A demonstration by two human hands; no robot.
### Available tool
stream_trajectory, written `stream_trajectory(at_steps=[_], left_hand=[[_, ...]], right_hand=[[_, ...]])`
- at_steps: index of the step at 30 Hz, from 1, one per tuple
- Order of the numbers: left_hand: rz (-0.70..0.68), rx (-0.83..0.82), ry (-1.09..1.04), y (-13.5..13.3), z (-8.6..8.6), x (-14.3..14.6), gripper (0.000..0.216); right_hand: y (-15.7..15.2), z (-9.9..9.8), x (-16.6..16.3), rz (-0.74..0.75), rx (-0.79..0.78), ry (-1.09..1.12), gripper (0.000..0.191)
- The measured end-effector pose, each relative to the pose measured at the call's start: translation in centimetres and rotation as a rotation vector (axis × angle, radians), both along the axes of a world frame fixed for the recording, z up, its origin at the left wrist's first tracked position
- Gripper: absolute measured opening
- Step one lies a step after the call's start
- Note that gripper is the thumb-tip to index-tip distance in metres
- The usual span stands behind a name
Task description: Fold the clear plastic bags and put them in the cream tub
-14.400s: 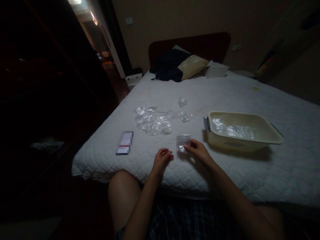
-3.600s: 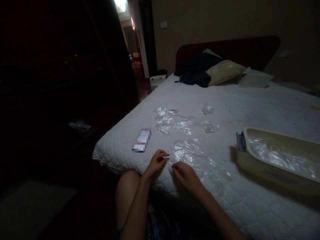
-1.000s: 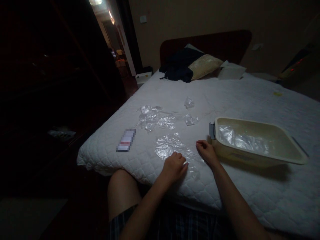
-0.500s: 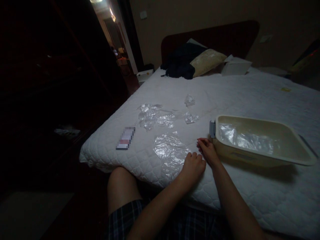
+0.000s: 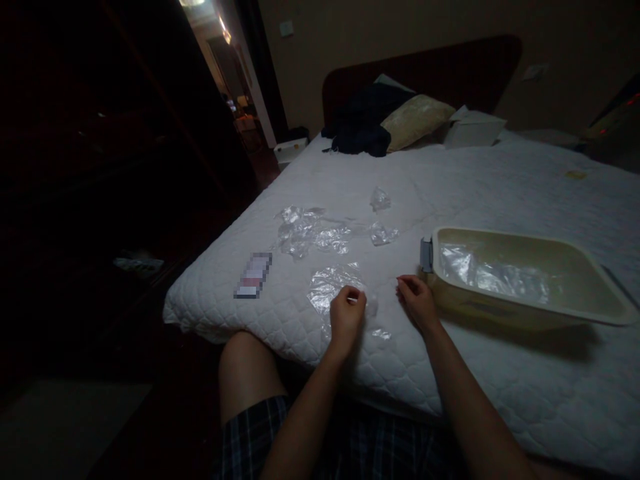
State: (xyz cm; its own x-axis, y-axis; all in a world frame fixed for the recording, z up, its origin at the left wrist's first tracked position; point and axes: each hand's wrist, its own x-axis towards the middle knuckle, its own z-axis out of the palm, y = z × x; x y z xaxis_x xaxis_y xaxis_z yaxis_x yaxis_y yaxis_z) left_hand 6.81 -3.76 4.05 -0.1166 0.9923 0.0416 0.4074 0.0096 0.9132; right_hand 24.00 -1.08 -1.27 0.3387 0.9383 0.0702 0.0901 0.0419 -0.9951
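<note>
My left hand [image 5: 347,319] is closed in a pinch over a clear plastic bag [image 5: 334,280] spread on the white quilted bed. Some of the thin film shows beside its fingers, with a shiny patch lower down between my hands. My right hand [image 5: 418,301] is a little to the right, near the beige plastic bin, thumb and fingertips pressed together. What they pinch is too thin and faint to make out. Farther back lie crumpled clear plastic bags [image 5: 313,231] and two small clear plastic pieces, one [image 5: 380,199] behind the other [image 5: 383,233].
A beige bin [image 5: 530,313] with grey handle clips stands at the right, clear plastic inside. A blurred-out phone-like object [image 5: 253,275] lies left. Dark cloth [image 5: 367,117], a pillow [image 5: 417,122] and a white box [image 5: 475,129] sit by the headboard [image 5: 425,70].
My left hand has moved left and slightly up, away from my right hand, and now covers part of the plastic bag. My right hand has stayed almost in place.
</note>
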Motion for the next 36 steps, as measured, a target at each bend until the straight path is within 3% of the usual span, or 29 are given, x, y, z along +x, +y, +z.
stream_trajectory(at_steps=[5, 9, 12, 17, 26, 36], left_hand=[[0.061, 0.014, 0.146, -0.4, -0.2, -1.9, 0.012], [0.027, 0.006, 0.247, -1.0, -0.2, -2.2, 0.013], [-0.02, -0.018, 0.32, -1.3, -0.4, -2.1, 0.014], [-0.027, -0.016, 0.49, -1.4, -1.1, -2.2, 0.014], [-0.104, 0.082, 0.697, -1.4, -1.4, -2.3, 0.021], [-0.129, 0.024, 0.749, -1.3, -1.4, -2.7, 0.03]], right_hand=[[-1.1, 1.6, -1.4, 0.016, 0.075, -0.078, 0.026], [-2.2, 3.1, -3.1, 0.175, 0.022, -0.068, 0.029], [-2.8, 3.6, -3.8, 0.289, -0.016, -0.178, 0.028], [-2.9, 3.1, -4.1, 0.358, -0.025, -0.352, 0.023], [-3.1, 2.0, -4.6, 0.347, 0.031, -0.637, 0.017], [-3.4, 1.6, -4.1, 0.286, 0.0, -0.649, 0.021]])
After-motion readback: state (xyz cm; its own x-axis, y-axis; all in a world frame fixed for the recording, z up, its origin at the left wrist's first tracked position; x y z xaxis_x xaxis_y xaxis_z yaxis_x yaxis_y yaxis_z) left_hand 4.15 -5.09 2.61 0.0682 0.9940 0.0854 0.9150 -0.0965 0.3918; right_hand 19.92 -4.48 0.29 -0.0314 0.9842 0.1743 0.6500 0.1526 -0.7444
